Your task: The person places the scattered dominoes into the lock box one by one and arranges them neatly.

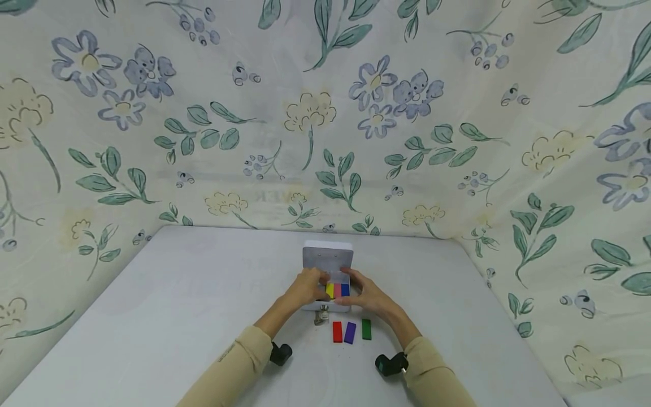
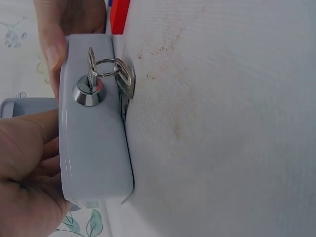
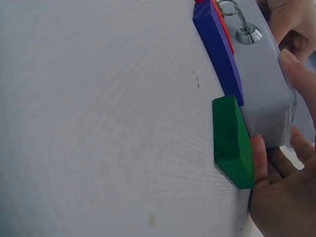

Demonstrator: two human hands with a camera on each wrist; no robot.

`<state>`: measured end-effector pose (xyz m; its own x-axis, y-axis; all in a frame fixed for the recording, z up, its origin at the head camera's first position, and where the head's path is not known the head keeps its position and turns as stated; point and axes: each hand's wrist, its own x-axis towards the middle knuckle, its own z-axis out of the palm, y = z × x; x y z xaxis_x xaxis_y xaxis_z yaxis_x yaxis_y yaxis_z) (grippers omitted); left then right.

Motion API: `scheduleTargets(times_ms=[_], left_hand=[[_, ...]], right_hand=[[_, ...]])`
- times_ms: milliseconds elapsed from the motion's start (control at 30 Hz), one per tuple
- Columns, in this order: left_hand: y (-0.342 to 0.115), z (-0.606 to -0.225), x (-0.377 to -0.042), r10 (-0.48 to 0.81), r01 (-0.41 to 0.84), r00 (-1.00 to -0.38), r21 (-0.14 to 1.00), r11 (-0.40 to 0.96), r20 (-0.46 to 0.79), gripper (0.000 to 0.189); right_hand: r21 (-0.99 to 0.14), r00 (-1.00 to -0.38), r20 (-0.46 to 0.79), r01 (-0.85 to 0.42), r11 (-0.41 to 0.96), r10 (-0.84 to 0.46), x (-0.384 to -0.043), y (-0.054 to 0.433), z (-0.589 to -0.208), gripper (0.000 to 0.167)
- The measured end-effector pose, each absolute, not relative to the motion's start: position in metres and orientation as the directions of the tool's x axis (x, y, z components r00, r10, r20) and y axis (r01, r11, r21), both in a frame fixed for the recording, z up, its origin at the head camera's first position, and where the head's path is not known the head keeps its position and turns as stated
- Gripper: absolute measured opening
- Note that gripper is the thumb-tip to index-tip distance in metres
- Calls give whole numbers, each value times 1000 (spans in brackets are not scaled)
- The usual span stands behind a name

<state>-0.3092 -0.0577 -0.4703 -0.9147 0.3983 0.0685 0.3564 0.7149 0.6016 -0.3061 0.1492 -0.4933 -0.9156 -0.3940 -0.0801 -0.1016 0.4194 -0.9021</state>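
Observation:
A pale grey metal lock box (image 1: 311,307) sits on the table with its lid (image 1: 325,258) raised. Keys (image 2: 124,79) hang from the lock on its front. Inside, yellow (image 1: 330,290), pink (image 1: 338,290) and blue (image 1: 345,290) blocks lie side by side. My left hand (image 1: 306,287) reaches in over the box's left part, fingers bent, tips right by the yellow block; I cannot tell whether it pinches that block. My right hand (image 1: 370,295) grips the box's right end, thumb at the front rim and fingers round the side and back.
In front of the box lie a red block (image 1: 337,332), a purple block (image 1: 350,333) and a green block (image 3: 231,140). The green one is close to the right hand's little finger. Flower-patterned cloth (image 1: 310,169) hangs behind the white table (image 1: 203,316).

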Motion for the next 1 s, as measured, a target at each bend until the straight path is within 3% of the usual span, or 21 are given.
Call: scheduleTargets(times_ms=[400, 1000], left_hand=[[-63, -469, -307, 397, 341, -916, 630, 698, 56, 42], [-70, -458, -294, 472, 444, -870, 638, 629, 140, 33]], right_hand=[[-895, -919, -77, -107, 433, -387, -307, 149, -495, 88], [-891, -918, -74, -116, 439, -391, -307, 150, -494, 87]])
